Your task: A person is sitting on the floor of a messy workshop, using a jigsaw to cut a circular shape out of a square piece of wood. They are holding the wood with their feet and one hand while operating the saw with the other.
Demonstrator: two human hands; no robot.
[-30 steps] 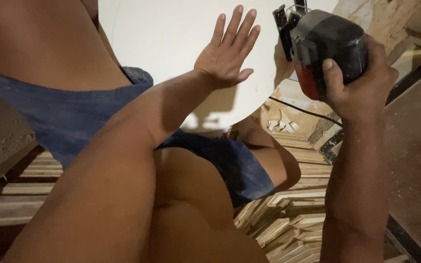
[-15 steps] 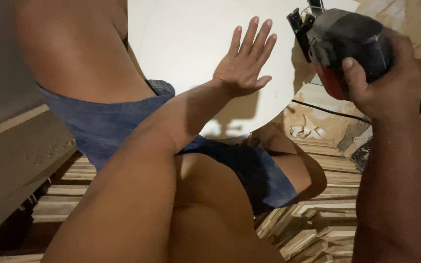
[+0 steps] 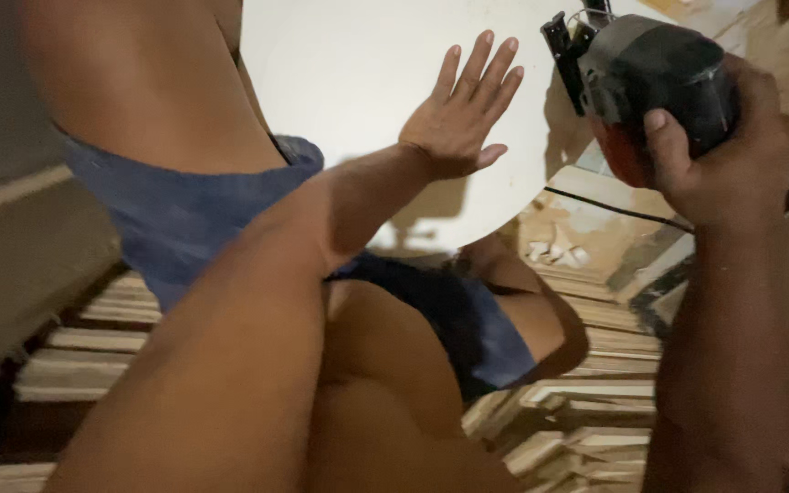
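- While the right hand (image 3: 732,151) wrapped its fingers tight around the power tool (image 3: 650,82), the tool sat at the curved edge of the white round board (image 3: 358,73), just right of where the other palm rested.
- The left hand (image 3: 458,114) lay flat on the board with fingers spread wide, pinching nothing, only pressing the panel down.
- The tool looked heavy and rigid, a dark motor housing over a red body; the grip closed over the top and rear of the housing, thumb on the near side, which seemed the sound place to take it.
- A thin black cord (image 3: 614,208) ran away below the gripping hand and could snag.
- The board appeared thin, stiff and smooth, likely to slide or flutter unless held flat near the cut, as the open palm did.
- Beneath the forearms lay stacked wood strips (image 3: 577,429), and blue shorts (image 3: 184,210) showed near the left elbow.
- The blade itself was hidden behind the housing.
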